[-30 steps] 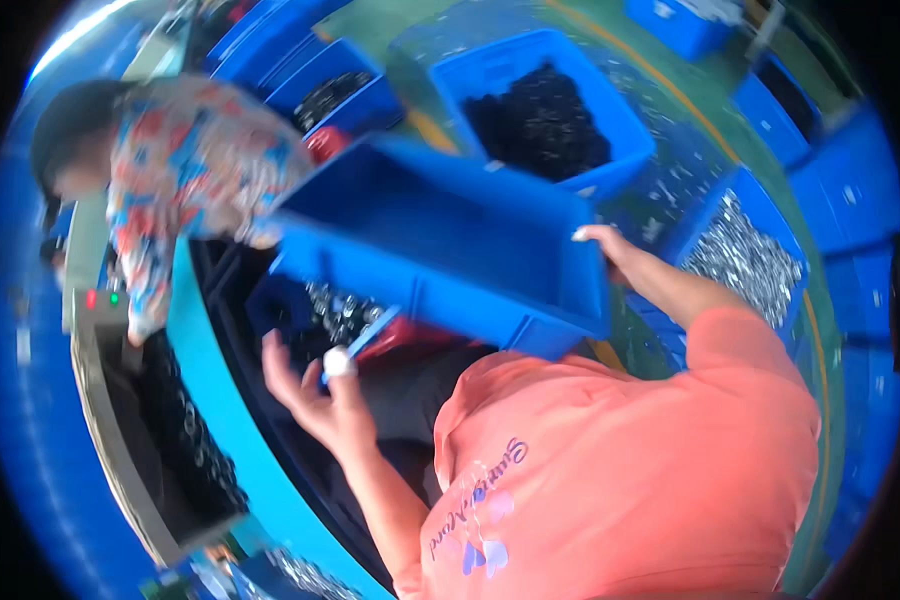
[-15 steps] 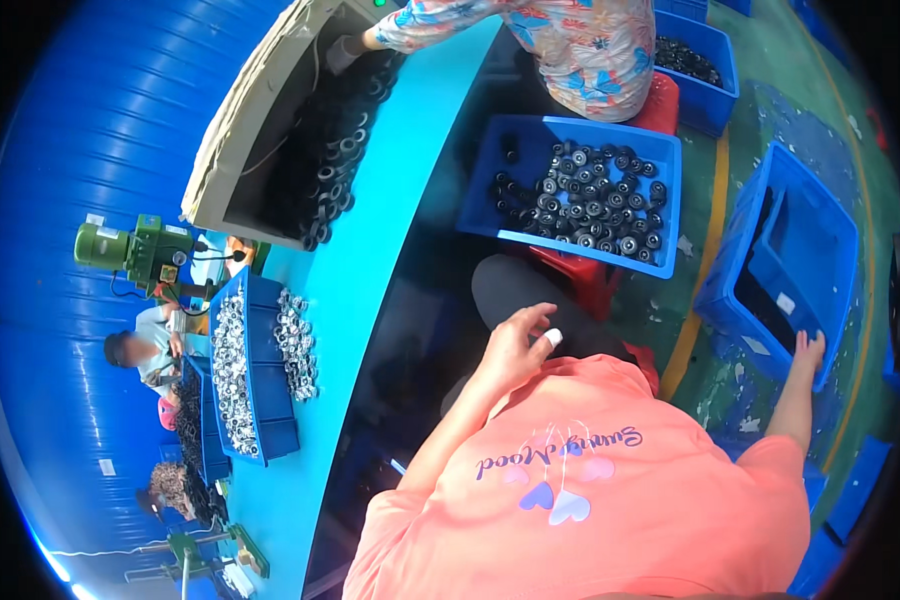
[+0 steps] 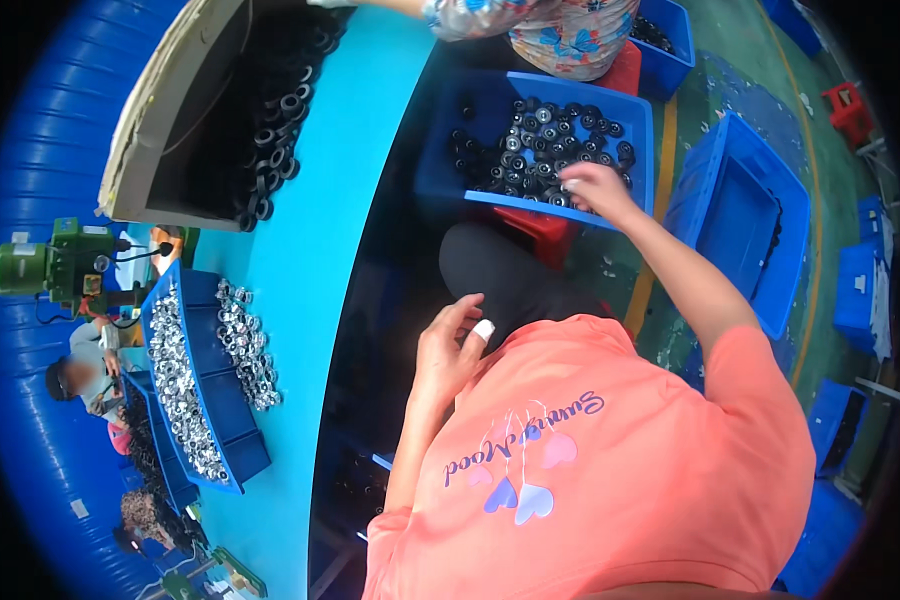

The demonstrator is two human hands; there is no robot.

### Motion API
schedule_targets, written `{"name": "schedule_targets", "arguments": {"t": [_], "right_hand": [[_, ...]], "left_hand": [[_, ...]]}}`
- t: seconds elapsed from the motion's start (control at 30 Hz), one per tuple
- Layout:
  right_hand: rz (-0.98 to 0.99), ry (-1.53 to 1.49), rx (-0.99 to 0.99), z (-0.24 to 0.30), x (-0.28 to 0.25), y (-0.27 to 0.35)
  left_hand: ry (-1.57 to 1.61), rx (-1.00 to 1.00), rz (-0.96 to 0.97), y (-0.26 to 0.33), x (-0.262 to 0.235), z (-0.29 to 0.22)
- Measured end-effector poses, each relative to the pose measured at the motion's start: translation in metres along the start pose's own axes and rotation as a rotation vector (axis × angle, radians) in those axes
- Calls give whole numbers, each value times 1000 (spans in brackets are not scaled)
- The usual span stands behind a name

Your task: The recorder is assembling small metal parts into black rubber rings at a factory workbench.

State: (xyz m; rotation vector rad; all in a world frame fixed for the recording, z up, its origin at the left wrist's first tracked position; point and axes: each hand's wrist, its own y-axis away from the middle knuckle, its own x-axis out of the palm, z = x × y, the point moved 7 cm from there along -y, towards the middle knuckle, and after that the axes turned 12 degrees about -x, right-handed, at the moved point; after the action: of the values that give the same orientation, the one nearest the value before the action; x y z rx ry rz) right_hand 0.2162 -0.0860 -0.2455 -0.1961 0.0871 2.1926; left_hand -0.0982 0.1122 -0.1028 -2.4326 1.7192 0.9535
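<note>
My right hand [image 3: 598, 192] hangs over the near right part of a blue bin [image 3: 646, 150] of black round wheel-like parts [image 3: 545, 135]. Its fingers are curled downward and smeared by motion, so I cannot make out whether they hold anything. The bin rests on a red stool [image 3: 545, 235], partly hidden beneath it. Close to my chest, above my lap, my left hand [image 3: 448, 345] is raised with loosely bent fingers apart from the thumb. Nothing shows in it, and a white wrap covers its thumb tip.
A turquoise table [image 3: 300, 260] runs along the left, bearing a box of black rings [image 3: 282, 120] and a blue bin of shiny metal parts [image 3: 185, 380]. Another blue bin [image 3: 715, 220] stands on the floor at right. A co-worker in a flowered sleeve [image 3: 575, 35] sits ahead.
My right hand has left the rim of the floor bin at right and swung left over the bin of black parts. My left hand stays near my chest. The whole view has shifted.
</note>
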Motion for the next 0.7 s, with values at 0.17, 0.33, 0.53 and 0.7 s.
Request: {"name": "schedule_targets", "arguments": {"t": [0.17, 0.33, 0.53, 0.7], "right_hand": [[181, 550, -282, 16, 97, -81], [169, 892, -186, -15, 145, -139], [296, 1110, -24, -46, 180, -161], [63, 798, -77, -29, 132, -157]], "left_hand": [[77, -41, -100, 8, -41, 23], [122, -159, -96, 14, -67, 49], [132, -232, -99, 18, -86, 67], [98, -204, -180, 14, -106, 61]]}}
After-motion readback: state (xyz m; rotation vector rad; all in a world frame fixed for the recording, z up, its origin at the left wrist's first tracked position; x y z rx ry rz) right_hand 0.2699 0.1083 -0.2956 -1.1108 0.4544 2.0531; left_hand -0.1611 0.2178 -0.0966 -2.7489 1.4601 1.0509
